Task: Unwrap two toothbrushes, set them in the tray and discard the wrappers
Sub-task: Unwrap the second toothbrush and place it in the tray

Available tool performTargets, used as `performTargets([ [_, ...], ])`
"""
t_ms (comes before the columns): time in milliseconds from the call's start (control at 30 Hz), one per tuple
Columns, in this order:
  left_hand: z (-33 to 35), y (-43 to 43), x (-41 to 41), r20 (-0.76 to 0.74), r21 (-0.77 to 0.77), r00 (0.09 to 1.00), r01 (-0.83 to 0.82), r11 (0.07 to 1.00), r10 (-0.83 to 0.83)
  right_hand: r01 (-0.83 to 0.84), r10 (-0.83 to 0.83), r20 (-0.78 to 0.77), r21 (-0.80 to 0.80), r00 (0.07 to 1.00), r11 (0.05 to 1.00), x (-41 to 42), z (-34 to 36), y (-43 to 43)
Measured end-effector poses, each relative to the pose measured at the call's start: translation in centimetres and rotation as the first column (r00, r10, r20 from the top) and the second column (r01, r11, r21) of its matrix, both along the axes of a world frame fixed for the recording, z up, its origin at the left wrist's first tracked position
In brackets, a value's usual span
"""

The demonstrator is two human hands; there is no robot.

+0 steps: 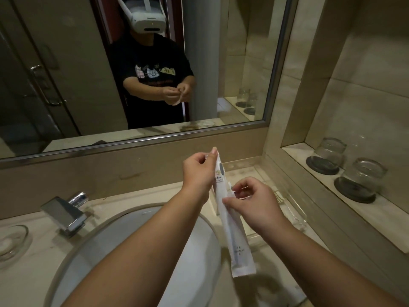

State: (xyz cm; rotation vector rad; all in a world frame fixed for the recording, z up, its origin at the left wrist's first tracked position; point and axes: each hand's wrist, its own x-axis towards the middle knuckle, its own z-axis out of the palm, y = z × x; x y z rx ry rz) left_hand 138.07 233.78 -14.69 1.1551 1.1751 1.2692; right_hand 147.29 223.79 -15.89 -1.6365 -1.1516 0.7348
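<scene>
A long white toothbrush wrapper [234, 235] with a grey dot and small print hangs nearly upright above the counter, right of the basin. My left hand [199, 171] pinches its top end between thumb and fingers. My right hand [254, 200] pinches it about a third of the way down, at its right edge, where a small white piece sticks up. A toothbrush shows faintly through the paper. A clear tray [294, 209] lies on the counter behind my right hand, partly hidden by it.
A white sink basin [194, 251] fills the lower middle, with a chrome faucet [66, 213] at its left and a glass dish [13, 240] at far left. Two upturned glasses [358, 180] on dark coasters stand in the right wall niche. A mirror spans the wall.
</scene>
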Motion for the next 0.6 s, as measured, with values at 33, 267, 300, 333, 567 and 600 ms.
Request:
performTargets([
  [33, 0.1, -0.1, 0.1, 0.019, -0.012, 1.000, 0.008, 1.000, -0.008, -0.016, 0.014, -0.056, -0.034, 0.998, 0.999, -0.2, -0.1, 0.1],
  [267, -0.4, -1.7, -0.2, 0.322, -0.226, 0.940, 0.190, 0.956, -0.111, -0.005, -0.006, -0.176, -0.064, 0.984, 0.998, -0.8, -0.5, 0.4],
  [300, -0.8, -2.0, -0.4, 0.370, -0.241, 0.920, 0.227, 0.944, -0.126, 0.006, -0.014, -0.181, -0.044, 0.983, 0.999, -0.7, -0.5, 0.5],
  [333, -1.2, -2.4, -0.5, 0.403, -0.247, 0.905, 0.252, 0.936, -0.137, 0.020, -0.025, -0.189, -0.030, 0.982, 0.999, -0.7, -0.5, 0.6],
  [567, -3.0, -4.3, -0.7, 0.341, -0.239, 0.935, 0.187, 0.953, -0.097, 0.051, -0.050, -0.187, 0.003, 0.981, 0.999, -1.0, -0.9, 0.8],
  [600, -3.0, -4.2, -0.8, 0.333, -0.242, 0.939, 0.175, 0.954, -0.087, 0.041, -0.038, -0.186, 0.010, 0.982, 0.999, -1.1, -1.1, 0.8],
])
